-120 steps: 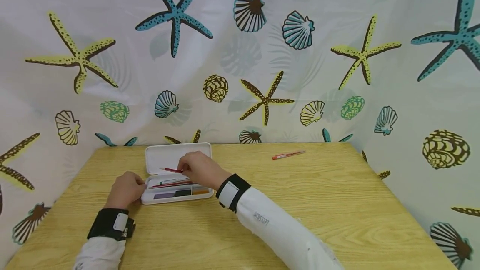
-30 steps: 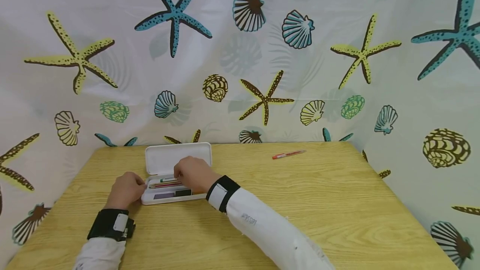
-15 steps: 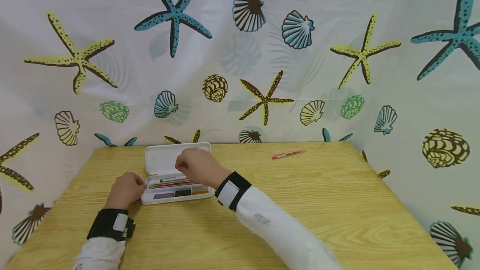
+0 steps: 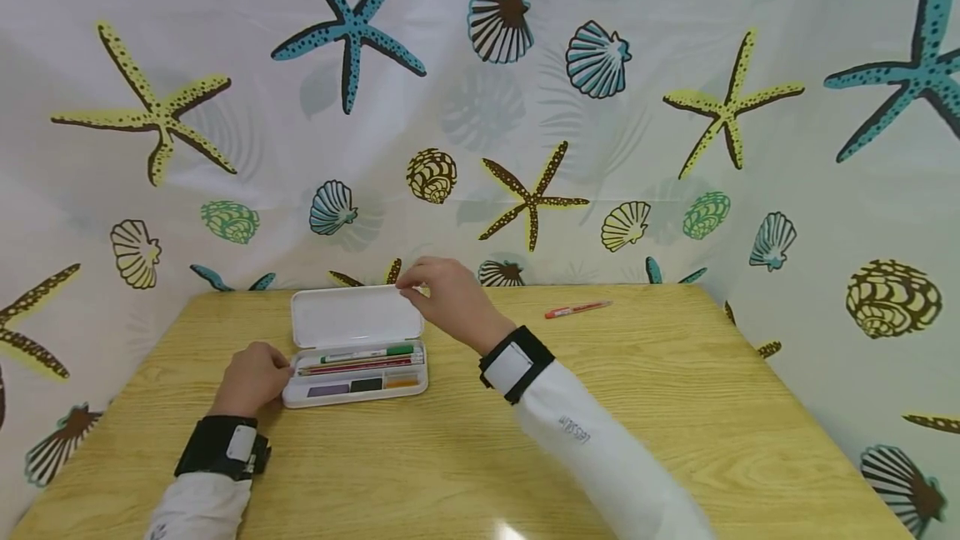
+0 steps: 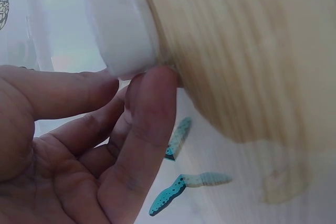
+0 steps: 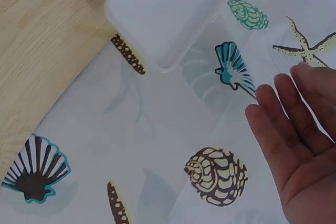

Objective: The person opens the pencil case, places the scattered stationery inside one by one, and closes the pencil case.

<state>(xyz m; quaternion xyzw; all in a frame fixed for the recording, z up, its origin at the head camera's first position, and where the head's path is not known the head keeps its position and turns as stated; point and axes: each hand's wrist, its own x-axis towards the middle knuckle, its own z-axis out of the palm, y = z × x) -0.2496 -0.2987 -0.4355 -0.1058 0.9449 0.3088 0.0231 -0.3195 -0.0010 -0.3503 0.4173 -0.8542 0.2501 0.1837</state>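
While the left hand [image 4: 251, 377] holds its place against the left end of the white pencil case [image 4: 352, 382], the right hand [image 4: 450, 298] has left the tray and risen to the far right corner of the open lid [image 4: 356, 317]. 0.5 s ago that hand was low over the pens; now its fingers are straight and loosely spread near the lid's rim. The right wrist view shows an open palm [image 6: 302, 150] holding nothing and well apart from the lid [image 6: 163, 11]. Whether a fingertip touches the rim cannot be told from the head view.

Contents of the tray, front to back:
1. 1 row of small dark and orange blocks [image 4: 363, 385].
2. 1 red pencil [image 4: 352, 367].
3. 1 green-capped pen [image 4: 367, 353], uncovered now that the hand is clear of it.

The case sits on the wooden table [image 4: 525, 457], left of centre, near the patterned curtain [image 4: 480, 107]. In the left wrist view the thumb and fingers [image 5: 147, 124] curl against the case's rounded white edge [image 5: 123, 35], steadying it.

Judgement: loading of the tray appears finished for these items, and the hand's position at the lid suggests closing is the step in hand. 1 red pen [image 4: 576, 309] lies on the table well to the right, outside the case.
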